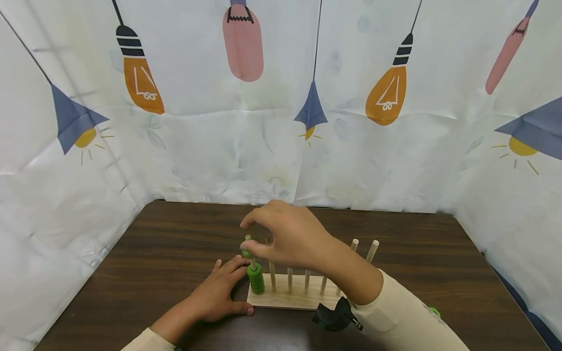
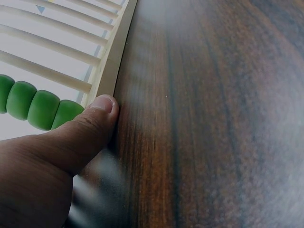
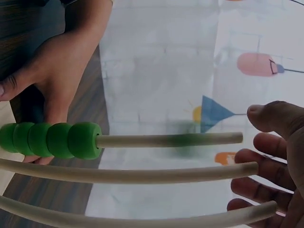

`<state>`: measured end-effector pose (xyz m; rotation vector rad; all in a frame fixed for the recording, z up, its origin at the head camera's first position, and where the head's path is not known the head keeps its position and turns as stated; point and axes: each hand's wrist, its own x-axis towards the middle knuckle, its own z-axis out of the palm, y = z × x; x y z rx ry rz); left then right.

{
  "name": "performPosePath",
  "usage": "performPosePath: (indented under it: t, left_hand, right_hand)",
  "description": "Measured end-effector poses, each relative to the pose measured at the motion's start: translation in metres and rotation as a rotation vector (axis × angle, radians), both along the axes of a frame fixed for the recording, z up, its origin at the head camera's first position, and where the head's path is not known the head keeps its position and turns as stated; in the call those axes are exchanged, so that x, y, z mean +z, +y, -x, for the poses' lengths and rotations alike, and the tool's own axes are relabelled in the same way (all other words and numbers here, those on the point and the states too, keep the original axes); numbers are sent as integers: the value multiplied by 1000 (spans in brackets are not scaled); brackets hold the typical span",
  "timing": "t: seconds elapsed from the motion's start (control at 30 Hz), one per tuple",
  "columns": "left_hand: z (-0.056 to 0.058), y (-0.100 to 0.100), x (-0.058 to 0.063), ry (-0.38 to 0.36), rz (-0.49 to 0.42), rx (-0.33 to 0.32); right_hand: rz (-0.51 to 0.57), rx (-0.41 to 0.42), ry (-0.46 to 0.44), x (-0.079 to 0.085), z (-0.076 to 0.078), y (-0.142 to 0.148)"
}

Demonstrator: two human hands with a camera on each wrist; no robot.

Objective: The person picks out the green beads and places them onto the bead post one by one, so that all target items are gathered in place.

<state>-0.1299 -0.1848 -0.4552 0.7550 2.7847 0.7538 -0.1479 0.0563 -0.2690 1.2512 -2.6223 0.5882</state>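
A wooden peg rack stands on the table, its pale base [image 1: 281, 299] carrying a row of upright pegs. Several green beads [image 1: 255, 279] are stacked at the foot of the leftmost peg. Higher on that peg is a loose green bead [image 1: 247, 253], a green blur [image 3: 183, 140] in the right wrist view. My right hand [image 1: 287, 234] is over the peg's top, thumb and fingers apart with nothing between them. My left hand [image 1: 219, 292] holds the base's left end, its thumb [image 2: 90, 118] against the front edge and fingers at the back.
The dark wood table [image 1: 175, 243] spreads around the rack. Another green piece [image 1: 434, 311] shows partly behind the right sleeve. A black wrist device [image 1: 333, 316] hangs below the right wrist. White cloth [image 1: 197, 156] with printed lamps surrounds the table's back and sides.
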Motion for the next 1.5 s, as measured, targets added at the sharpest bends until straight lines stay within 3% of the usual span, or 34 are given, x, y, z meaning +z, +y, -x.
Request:
performPosePath:
  t: [0.4, 1.0, 1.3, 1.5]
  left_hand:
    - [0, 2, -1, 22, -2, 9]
    - [1, 1, -3, 43, 7, 22]
    - [2, 1, 0, 43, 5, 12]
    - [2, 1, -3, 35, 8, 15]
  right_hand:
    - [24, -74, 83, 8, -6, 46]
    - [130, -189, 257, -10, -11, 148]
    - [122, -381, 166, -22, -27, 196]
    - [73, -452, 123, -41, -34, 224]
